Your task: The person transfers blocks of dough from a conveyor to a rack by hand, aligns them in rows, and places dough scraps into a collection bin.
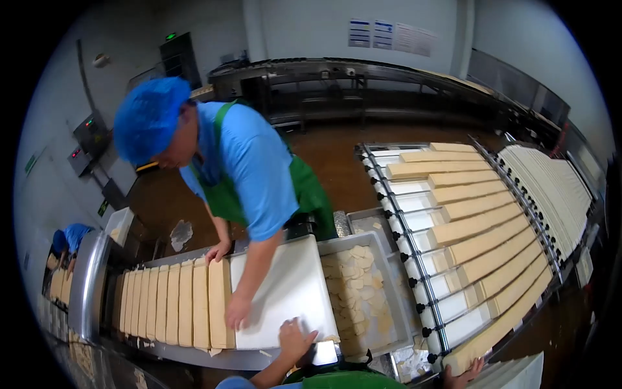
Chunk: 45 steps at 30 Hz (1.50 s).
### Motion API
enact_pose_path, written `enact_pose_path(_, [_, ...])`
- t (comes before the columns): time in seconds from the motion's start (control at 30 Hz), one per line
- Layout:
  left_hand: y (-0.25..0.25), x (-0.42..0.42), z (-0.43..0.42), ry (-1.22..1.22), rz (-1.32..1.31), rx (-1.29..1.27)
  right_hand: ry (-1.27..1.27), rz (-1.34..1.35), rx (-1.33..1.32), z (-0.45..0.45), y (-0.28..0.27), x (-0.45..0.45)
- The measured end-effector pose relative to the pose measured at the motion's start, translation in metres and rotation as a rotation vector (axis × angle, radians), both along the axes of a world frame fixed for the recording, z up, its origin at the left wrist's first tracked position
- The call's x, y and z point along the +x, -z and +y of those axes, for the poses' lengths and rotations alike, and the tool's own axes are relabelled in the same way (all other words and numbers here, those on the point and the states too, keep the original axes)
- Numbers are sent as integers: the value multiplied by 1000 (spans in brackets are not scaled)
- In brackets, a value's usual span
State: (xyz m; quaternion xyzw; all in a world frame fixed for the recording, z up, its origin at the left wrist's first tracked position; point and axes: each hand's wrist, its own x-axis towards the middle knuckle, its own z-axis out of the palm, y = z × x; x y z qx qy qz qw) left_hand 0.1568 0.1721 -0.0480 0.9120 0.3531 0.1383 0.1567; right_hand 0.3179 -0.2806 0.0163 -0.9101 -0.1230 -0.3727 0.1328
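Note:
My left hand (295, 340) is at the front edge of the white belt (285, 285), fingers apart and nothing in it. At the lower right, my right hand (464, 376) grips the near end of a long pale dough strip (502, 327) on the roller-edged conveyor, thumb on one side and fingers on the other. Several similar strips (479, 207) lie side by side beyond it. A row of upright pale slabs (184, 301) stands on the left part of the belt.
Across the belt, a co-worker (253, 168) in a blue hair cover leans over, one hand on the slabs and the other over the belt. Between belt and conveyor sits a grey bin (402, 318) of flat pale scraps. Another person (72, 238) works at the far left.

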Motion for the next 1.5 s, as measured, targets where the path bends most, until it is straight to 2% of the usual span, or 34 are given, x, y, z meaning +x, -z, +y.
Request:
enact_pose_path(0.03, [-42, -4, 5, -113, 241, -279, -133, -251, 353, 4, 35, 17])
enact_pose_path(0.07, [-53, -13, 11, -92, 384, -422, -61, 54, 158, -17, 33, 5])
enact_pose_path(0.1, [-43, -27, 11, -61, 353, -432, -101, 111, 308, -28, 54, 11])
enact_pose_path(0.13, [-16, -38, 17, 14, 410, -467, -66, 110, 226, -28, 49, 9])
enact_pose_path(0.17, [-20, -37, 13, 80, 362, -415, -24, 122, 218, -22, 43, 6])
enact_pose_path(0.2, [-3, -34, 12, 157, 374, -407, 3, 126, 229, -22, 46, 7])
enact_pose_path(0.27, [36, -31, 16, 247, 33, -317, 46, 172, 232, -19, 46, 5])
enact_pose_path(0.37, [60, -26, 20, 473, -90, -177, 35, 162, 160, -12, 30, 2])
enact_pose_path(0.4, [45, -16, 15, 490, -91, -175, 32, 164, 146, -11, 28, 2])
enact_pose_path(0.47, [1, 6, -6, 502, -86, -499, 48, 155, 157, -9, 28, 2])
enact_pose_path(0.5, [8, 13, -15, 559, -146, -598, 54, 151, 162, -7, 28, 2])
enact_pose_path(0.53, [-87, 31, -36, 516, -135, -768, 64, 152, 168, -6, 28, 2])
enact_pose_path(0.6, [16, 43, -29, 762, -255, -149, 39, 107, 136, -9, 30, 3])
enact_pose_path(0.73, [5, 75, -38, 972, -205, -169, 49, 120, 120, -12, 38, 4])
enact_pose_path(0.8, [3, 76, -39, 1031, -26, -95, 44, 103, 125, -12, 40, 4])
enact_pose_path(0.87, [15, 73, -39, 1027, -89, -55, 24, 87, 125, -15, 42, 5])
enact_pose_path(0.97, [11, 71, -39, 991, -154, -154, 49, 159, 213, -17, 49, 5])
enact_pose_path(1.0, [8, 70, -41, 932, -146, -150, 57, 149, 222, -13, 45, 4])
enact_pose_path(1.07, [11, 73, -40, 992, -140, -132, 21, 107, 194, -20, 53, 7])
enact_pose_path(1.13, [15, 73, -40, 976, -52, -127, -95, 45, 235, -27, 61, 15])
enact_pose_path(1.17, [23, 73, -39, 978, -89, -146, -6, 22, 145, -27, 63, 13])
enact_pose_path(1.2, [30, 73, -39, 983, -127, -167, -108, -1, 160, -35, 68, 19])
enact_pose_path(1.23, [28, 73, -40, 974, -118, -167, 2, 46, 100, -39, 74, 17])
enact_pose_path(1.27, [27, 73, -40, 974, -112, -167, -37, -44, 54, -37, 70, 20])
enact_pose_path(1.33, [37, 75, -40, 931, -203, -205, 182, 196, -63, -18, 41, 14])
enact_pose_path(1.4, [33, 75, -41, 956, -131, -205, 138, 154, -93, -21, 44, 17])
enact_pose_path(1.5, [30, 75, -41, 941, -158, -195, 150, 150, -192, -9, 19, 7])
